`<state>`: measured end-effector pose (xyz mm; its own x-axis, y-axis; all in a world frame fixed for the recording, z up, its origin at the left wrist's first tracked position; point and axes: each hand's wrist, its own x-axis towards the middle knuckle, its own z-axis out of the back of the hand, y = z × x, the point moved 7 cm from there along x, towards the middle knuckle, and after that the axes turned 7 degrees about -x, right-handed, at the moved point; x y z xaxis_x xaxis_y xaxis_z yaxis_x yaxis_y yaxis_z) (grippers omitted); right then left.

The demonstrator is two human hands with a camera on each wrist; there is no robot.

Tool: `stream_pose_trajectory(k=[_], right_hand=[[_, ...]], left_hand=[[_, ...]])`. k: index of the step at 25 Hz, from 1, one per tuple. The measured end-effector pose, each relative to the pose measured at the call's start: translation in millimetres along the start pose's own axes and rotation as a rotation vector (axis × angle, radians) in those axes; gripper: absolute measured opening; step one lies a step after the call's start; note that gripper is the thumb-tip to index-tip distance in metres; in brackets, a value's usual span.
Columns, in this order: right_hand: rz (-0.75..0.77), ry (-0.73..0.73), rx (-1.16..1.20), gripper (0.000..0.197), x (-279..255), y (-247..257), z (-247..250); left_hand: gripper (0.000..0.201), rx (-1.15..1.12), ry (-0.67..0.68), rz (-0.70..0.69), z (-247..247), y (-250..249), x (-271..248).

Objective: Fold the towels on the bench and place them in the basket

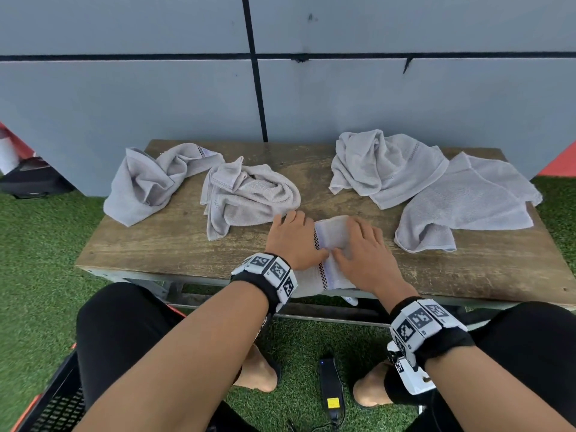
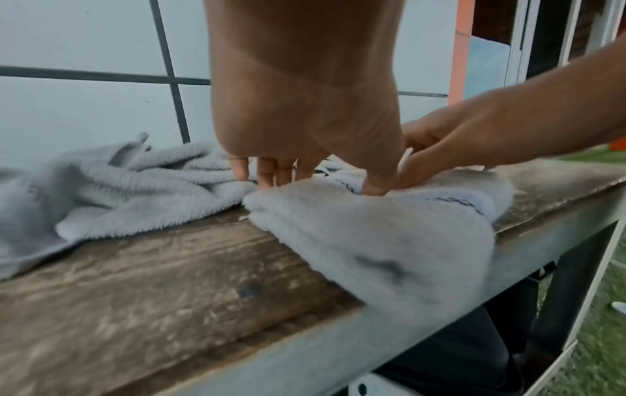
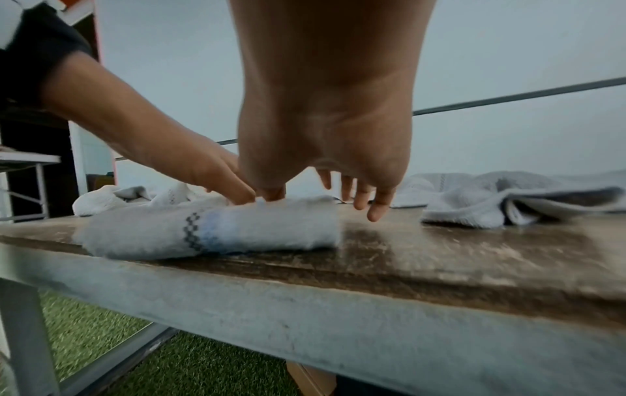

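A small folded grey towel with a dark checked stripe lies at the front edge of the wooden bench, part of it drooping over the edge. My left hand rests on its left side with straight fingers, the thumb pressing into the fold. My right hand lies flat on its right side, fingers spread. In the left wrist view the folded towel bulges under both hands; in the right wrist view the folded towel shows its stripe. Several loose grey towels lie behind, such as one crumpled towel.
Other crumpled towels sit at the far left and back right, with a flatter one at the right end. A black basket with an orange rim stands on the grass by my left knee. A black adapter lies between my feet.
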<state>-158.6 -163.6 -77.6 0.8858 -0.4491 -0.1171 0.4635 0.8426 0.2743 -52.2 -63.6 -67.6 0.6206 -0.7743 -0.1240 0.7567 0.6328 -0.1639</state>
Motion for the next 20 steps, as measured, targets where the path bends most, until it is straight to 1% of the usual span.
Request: stream_pose_trajectory(k=[2,4,5,6,8,10,12,14,17,20], right_hand=[[-0.149,-0.068,0.017,0.066,-8.0,-10.9,6.4],[-0.285,-0.037,0.092,0.063,-14.3,-21.1,2.9],[-0.330,-0.009,0.129,0.064,-16.0,-24.2,-0.5],[-0.353,0.017,0.156,0.066,-16.5,-24.8,-3.9],[-0.347,0.058,0.193,0.063,-14.4,-18.6,-8.2],[-0.319,0.102,0.278,0.047,-12.7,-5.2,-11.2],[-0.286,0.128,0.412,0.030,-12.6,10.8,-10.2],[-0.253,0.108,0.521,0.028,-13.8,29.4,-3.6],[-0.189,0.051,0.658,0.026,-17.7,63.2,11.6],[-0.113,-0.001,0.796,0.021,-18.2,95.6,24.8]], left_hand=[[0.066,-0.042,0.016,0.091,1.2,5.1,-3.7],[0.051,-0.129,0.054,0.170,-0.3,10.6,-11.9],[0.042,-0.203,0.070,0.197,-3.5,13.6,-15.4],[0.038,-0.299,0.076,0.221,-7.0,17.2,-18.8],[0.033,-0.481,0.060,0.265,-12.6,25.5,-26.7],[0.031,-0.556,0.018,0.296,-12.7,33.9,-38.1],[0.032,-0.598,-0.023,0.288,-10.0,41.8,-49.4],[0.034,-0.720,-0.082,0.291,-5.1,55.7,-63.5],[0.040,-0.981,-0.165,0.328,2.7,83.1,-84.1],[0.035,-1.232,-0.220,0.331,16.5,99.6,-106.3]])
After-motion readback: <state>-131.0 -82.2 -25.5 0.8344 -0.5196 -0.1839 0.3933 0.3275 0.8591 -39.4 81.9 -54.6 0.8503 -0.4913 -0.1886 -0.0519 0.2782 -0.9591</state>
